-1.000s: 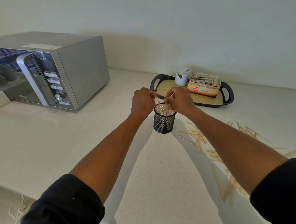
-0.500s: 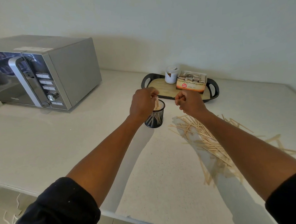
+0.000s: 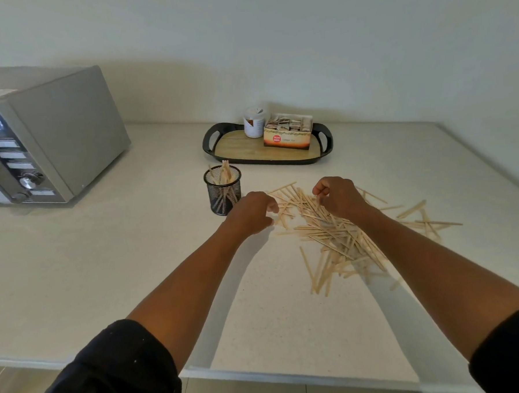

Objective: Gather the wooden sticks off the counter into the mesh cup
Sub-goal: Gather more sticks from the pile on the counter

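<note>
**A:** Both your hands have come off the mesh cup (image 3: 222,190) in the last second. A moment ago they were at its rim feeding sticks in; now your left hand (image 3: 252,212) and right hand (image 3: 336,196) are down over the pile of wooden sticks (image 3: 329,231).

**B:** So that batch is in?

**A:** Looks so. A few sticks stand upright in the cup, tips above the rim. The cup sits alone, between the tray (image 3: 267,146) at the back edge of the counter (image 3: 105,264) and your left hand.

**B:** And my grip?

**A:** Your left fingers are curled at the near-left fringe of the pile, touching or nearly touching a stick; I cannot tell if anything is pinched. Your right hand is loosely fisted over the far side of the pile; whether it holds anything is also unclear.

**B:** How much is left?

**A:** Most of it, I'd judge. The pile spreads from the middle of the counter toward its right edge, with strays beyond your right forearm.
</note>
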Motion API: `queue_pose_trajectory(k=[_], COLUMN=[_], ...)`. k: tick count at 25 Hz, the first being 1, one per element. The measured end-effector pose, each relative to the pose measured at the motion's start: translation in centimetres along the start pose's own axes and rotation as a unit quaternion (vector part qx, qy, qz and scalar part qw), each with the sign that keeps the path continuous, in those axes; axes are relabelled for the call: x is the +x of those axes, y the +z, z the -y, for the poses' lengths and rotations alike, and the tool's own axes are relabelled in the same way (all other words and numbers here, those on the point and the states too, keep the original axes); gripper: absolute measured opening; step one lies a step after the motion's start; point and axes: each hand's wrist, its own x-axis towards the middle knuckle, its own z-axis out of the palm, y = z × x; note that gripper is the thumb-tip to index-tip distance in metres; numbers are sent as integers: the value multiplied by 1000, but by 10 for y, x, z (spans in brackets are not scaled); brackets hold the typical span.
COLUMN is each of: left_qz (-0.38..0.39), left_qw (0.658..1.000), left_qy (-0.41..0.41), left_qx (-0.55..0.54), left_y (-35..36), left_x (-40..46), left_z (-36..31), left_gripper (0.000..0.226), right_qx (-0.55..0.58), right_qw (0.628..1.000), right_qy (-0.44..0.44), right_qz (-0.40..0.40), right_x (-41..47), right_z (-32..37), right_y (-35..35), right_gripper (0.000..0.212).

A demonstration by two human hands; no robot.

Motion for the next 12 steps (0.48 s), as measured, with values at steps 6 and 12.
queue_pose_trajectory(k=[6, 12], left_qz=[39, 82], left_qw=[996, 989], left_qy=[65, 103], left_qx=[-51, 72], left_y=[18, 54], left_x=[-8, -37], left_z=[-44, -100], left_gripper=[44, 93], right_qx=[-63, -43], right_qw=[996, 995], right_qy=[-28, -66], right_qz=[63, 59], right_x=[-23, -40], right_z=[-38, -52], right_y=[-2, -1], right_gripper=[27, 21])
